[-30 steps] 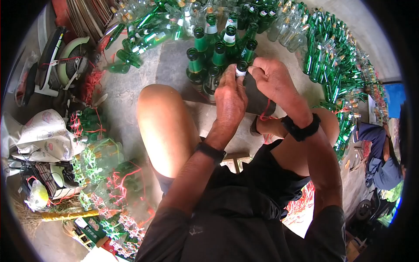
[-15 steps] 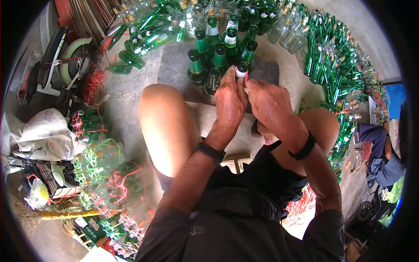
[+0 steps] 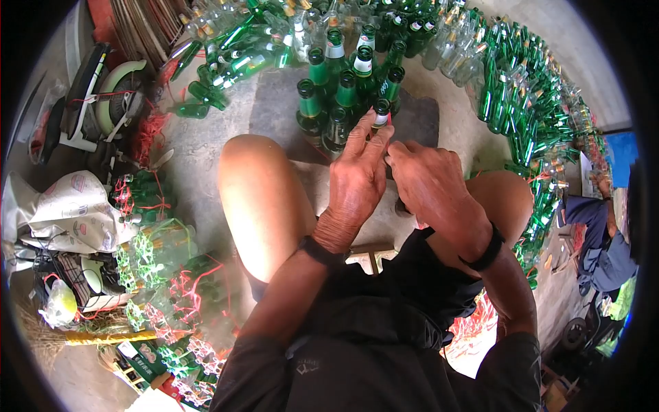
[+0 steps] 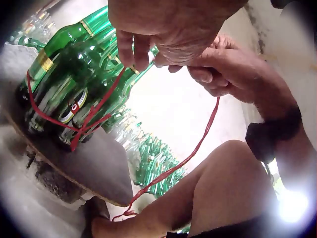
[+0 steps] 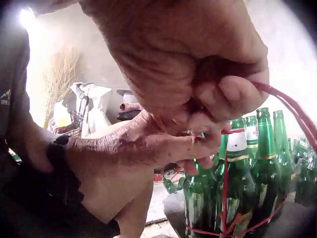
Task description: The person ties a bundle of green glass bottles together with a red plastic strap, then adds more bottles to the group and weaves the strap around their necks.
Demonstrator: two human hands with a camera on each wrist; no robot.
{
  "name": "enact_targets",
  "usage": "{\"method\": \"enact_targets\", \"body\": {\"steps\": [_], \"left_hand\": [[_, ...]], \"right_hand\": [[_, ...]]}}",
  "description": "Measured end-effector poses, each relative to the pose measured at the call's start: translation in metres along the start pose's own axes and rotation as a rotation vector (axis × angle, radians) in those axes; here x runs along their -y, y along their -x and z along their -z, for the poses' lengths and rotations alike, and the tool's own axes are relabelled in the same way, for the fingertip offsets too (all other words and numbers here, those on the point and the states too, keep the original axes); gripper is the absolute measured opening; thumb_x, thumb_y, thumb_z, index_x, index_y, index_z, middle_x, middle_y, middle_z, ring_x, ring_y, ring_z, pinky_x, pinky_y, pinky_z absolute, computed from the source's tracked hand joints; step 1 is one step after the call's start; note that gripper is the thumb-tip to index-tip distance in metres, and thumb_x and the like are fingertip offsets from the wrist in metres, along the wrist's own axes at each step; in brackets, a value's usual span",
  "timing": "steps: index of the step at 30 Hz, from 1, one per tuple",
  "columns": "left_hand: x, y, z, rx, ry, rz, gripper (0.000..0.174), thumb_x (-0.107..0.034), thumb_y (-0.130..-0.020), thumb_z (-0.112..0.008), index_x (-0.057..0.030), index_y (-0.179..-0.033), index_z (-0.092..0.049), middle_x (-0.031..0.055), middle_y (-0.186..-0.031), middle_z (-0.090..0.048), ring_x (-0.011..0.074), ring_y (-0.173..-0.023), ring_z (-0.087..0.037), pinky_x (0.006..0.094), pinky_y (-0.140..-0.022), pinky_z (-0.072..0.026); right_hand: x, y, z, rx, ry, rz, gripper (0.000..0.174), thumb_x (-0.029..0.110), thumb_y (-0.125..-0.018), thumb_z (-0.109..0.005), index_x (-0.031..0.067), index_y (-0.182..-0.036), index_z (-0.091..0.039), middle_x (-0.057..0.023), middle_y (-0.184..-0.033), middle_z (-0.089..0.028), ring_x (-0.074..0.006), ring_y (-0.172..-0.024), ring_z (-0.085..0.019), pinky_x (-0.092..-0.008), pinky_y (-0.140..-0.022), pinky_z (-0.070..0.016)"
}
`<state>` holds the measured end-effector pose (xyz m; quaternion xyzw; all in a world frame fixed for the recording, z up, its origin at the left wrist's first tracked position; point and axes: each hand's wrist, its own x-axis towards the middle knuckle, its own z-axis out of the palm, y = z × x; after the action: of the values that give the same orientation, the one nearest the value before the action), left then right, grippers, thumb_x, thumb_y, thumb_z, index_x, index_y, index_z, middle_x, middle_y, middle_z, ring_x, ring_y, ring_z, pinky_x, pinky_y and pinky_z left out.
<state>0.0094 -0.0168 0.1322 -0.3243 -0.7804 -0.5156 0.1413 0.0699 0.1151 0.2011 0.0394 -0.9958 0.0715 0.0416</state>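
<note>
Right hand [image 3: 425, 175] in close, fingers curled, pinching the red twine [image 5: 285, 94]. Up against it, the left hand [image 3: 357, 175], two fingers stretched to the neck of the white-labelled bottle [image 5: 242, 183]; whether its thumb pinches twine too, I can't tell. Danger here: a slip of those fingertips would likely slacken everything. And look, a tail of twine sags past the shin [image 4: 218, 183]; it might snag on the foot. Next, the green bottles [image 3: 347, 93], bunched upright on the dark board [image 3: 419, 113], strand looped low around them: tug too hard at that neck and the corner bottle could tip. Farther out, heaped bottles [image 3: 508, 89], probably too distant to be knocked.
</note>
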Motion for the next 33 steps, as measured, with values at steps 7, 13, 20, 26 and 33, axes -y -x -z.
{"method": "enact_targets", "body": {"steps": [7, 13, 20, 26, 33], "left_hand": [[-0.001, 0.001, 0.005, 0.073, 0.0, 0.006, 0.035, -0.001, -0.078, -0.072, -0.0087, -0.113, -0.073, 0.0088, -0.108, -0.063, 0.0256, -0.082, -0.069, 0.0382, -0.07, -0.0573], [0.006, 0.003, 0.001, 0.038, 0.136, 0.02, 0.02, -0.004, -0.087, -0.07, -0.0032, -0.107, -0.072, 0.0115, -0.101, -0.064, 0.0301, -0.081, -0.068, 0.0374, -0.07, -0.0564], [0.013, 0.003, 0.002, 0.025, 0.473, 0.288, 0.019, -0.011, -0.103, -0.061, 0.0003, -0.111, -0.073, 0.0038, -0.088, -0.063, 0.0067, -0.07, -0.06, 0.0226, -0.061, -0.0493], [0.008, -0.003, 0.01, 0.023, 0.75, 0.486, 0.024, -0.015, -0.104, -0.06, 0.0036, -0.113, -0.071, 0.0059, -0.092, -0.064, 0.0084, -0.062, -0.06, 0.0228, -0.057, -0.0513], [0.009, -0.001, 0.013, -0.047, 0.873, 0.607, 0.025, -0.019, -0.104, -0.061, 0.0014, -0.11, -0.073, 0.0057, -0.089, -0.069, 0.0084, -0.061, -0.059, 0.0227, -0.057, -0.051]], "right_hand": [[0.002, 0.002, 0.009, -0.025, -0.057, 0.028, 0.011, 0.008, -0.085, -0.062, 0.0026, -0.094, -0.063, -0.0142, -0.078, -0.068, -0.0364, -0.068, -0.07, -0.0492, -0.06, -0.0545], [-0.015, 0.002, 0.037, -0.009, -0.183, 0.063, 0.009, 0.015, -0.088, -0.065, 0.0058, -0.088, -0.064, -0.017, -0.072, -0.066, -0.0395, -0.068, -0.067, -0.0509, -0.06, -0.0514], [-0.083, -0.004, 0.077, 0.055, -0.447, -0.115, 0.026, 0.016, -0.091, -0.072, 0.0032, -0.073, -0.058, -0.0062, -0.06, -0.047, -0.0151, -0.055, -0.046, -0.0351, -0.052, -0.0373], [-0.154, -0.003, 0.101, 0.091, -0.609, -0.27, 0.027, 0.01, -0.096, -0.068, 0.0041, -0.072, -0.055, 0.0082, -0.066, -0.038, -0.0033, -0.063, -0.032, -0.0264, -0.054, -0.0271], [-0.211, 0.013, 0.127, 0.108, -0.824, -0.417, 0.026, 0.027, -0.092, -0.073, 0.0097, -0.076, -0.061, 0.009, -0.064, -0.044, -0.004, -0.056, -0.039, -0.0246, -0.052, -0.0311]]}}
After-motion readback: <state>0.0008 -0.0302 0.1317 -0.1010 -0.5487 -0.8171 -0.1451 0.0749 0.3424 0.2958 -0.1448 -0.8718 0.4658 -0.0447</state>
